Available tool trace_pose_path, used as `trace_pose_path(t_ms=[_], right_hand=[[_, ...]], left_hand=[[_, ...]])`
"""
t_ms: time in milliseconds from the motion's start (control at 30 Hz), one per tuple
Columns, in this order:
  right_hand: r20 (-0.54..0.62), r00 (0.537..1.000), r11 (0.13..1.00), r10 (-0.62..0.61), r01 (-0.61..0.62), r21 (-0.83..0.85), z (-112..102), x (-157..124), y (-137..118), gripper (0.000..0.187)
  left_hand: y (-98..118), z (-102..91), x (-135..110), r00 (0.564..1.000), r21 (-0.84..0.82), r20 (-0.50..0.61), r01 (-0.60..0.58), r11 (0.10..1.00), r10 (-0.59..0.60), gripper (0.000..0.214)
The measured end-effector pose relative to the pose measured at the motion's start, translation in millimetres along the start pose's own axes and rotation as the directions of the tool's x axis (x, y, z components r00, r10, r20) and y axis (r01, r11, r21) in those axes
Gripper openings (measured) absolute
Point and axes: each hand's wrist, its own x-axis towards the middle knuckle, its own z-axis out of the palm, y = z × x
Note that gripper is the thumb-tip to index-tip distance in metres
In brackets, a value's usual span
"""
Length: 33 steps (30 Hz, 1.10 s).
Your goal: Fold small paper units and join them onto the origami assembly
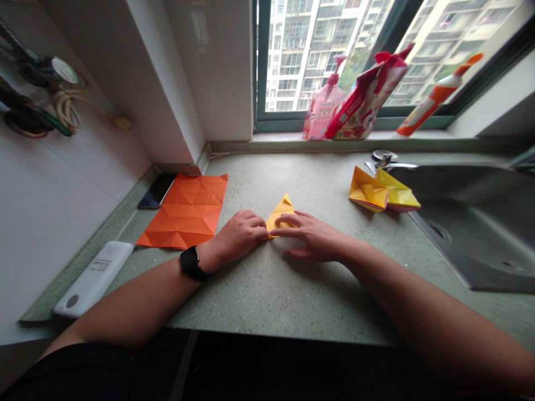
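Left hand, right hand, one yellow paper triangle

Left's curled at its lower corner, can't tell if pinching; right's loosely open over it, hiding part. Creased orange sheet off left, two folded pieces right, by the sink.

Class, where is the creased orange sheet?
In the head view, the orange sheet lies left on the counter, between the phone and the left hand.
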Motion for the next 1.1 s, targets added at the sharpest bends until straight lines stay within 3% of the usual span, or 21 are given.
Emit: trace_pose_path(t_ms=[333,867,1000,1100], right_hand=[[0.000,1.000,1.000,-0.010,0.010,-0.014,-1.5,-0.1,-2.9,0.047],[0.026,0.998,0.999,0.053,-0.053,0.008,-0.6,1.8,-3.9,0.036],[0.034,0.999,0.999,0.038,-0.039,0.016,-1.9,2.0,-3.4,0.037],[0.016,1.000,1.000,0.019,-0.019,0.018,-1.2,1.7,-1.7,0.039]], left_hand=[[5.6,-15.4,-6.4,0.995,-0.023,0.084,-0.054,0.998,0.056,0.019],[-2.8,-43.6,-13.2,0.988,-0.043,0.157,-0.002,0.999,0.009,0.020],[-5.9,-40.6,-11.7,0.992,-0.005,0.123,0.029,1.000,-0.029,0.031],[-6.4,-31.0,-9.1,0.995,-0.013,0.070,0.075,0.997,-0.073,0.021]])
